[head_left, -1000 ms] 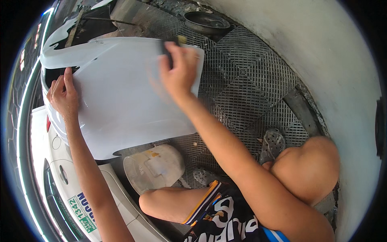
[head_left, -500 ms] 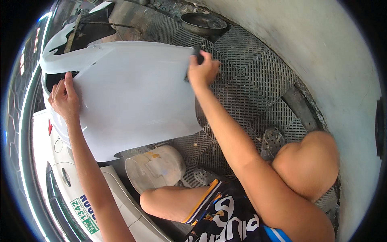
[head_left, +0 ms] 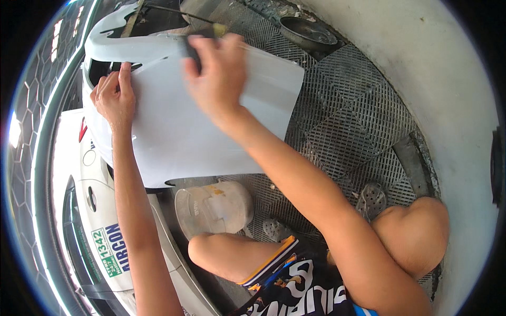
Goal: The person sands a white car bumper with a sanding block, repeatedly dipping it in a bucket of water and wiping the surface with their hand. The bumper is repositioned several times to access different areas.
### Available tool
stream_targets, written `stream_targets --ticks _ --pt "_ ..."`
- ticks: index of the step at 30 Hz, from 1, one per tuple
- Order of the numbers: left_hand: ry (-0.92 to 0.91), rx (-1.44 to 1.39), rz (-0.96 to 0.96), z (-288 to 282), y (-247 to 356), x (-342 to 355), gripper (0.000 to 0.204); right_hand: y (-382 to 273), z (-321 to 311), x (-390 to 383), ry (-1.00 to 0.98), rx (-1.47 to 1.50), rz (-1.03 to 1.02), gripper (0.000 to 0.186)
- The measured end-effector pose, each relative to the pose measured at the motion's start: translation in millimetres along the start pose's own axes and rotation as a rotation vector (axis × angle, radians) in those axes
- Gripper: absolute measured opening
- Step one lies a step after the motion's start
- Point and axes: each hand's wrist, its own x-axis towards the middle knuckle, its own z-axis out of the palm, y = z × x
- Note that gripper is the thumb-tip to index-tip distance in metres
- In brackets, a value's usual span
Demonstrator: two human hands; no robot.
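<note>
A large, smooth, pale grey car body panel fills the space ahead of me, with curved edges and cutouts on its far left side. At the left cutout, my left hand is closed on the panel's edge, thumb upward. My right hand is over the far part of the panel, blurred by motion. Its fingers are wrapped round a black block-like pad, partly hidden by the hand, near the panel's far edge. Whether the pad's underside touches the surface cannot be made out.
A translucent bucket stands near my bent knee. Parked at the left is a white car. Grey grid matting covers the floor, and a dark round basin sits by the curved pale wall at right.
My right hand has swept leftward with the black pad, from the panel's right edge to its far left part. My left hand keeps its hold. The whole view has shifted somewhat.
</note>
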Motion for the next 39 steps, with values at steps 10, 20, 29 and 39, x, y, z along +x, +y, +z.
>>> stream_targets --ticks 10,20,29,39 --pt "-0.01 0.041 -0.001 0.2 2.8 -2.9 0.045 6.2 1.3 6.2 0.068 -0.082 0.189 0.034" --pt "-0.012 0.003 -0.037 -0.2 3.3 -1.0 0.041 11.1 -10.3 -7.1 0.072 -0.157 0.211 0.036" --pt "0.01 0.012 -0.025 1.9 1.6 -2.0 0.038 -3.2 -8.6 -3.4 0.01 -0.123 0.24 0.035" --pt "-0.035 -0.047 -0.021 2.9 -0.9 1.5 0.044 60.8 -40.5 -23.2 0.13 -0.211 0.428 0.032"
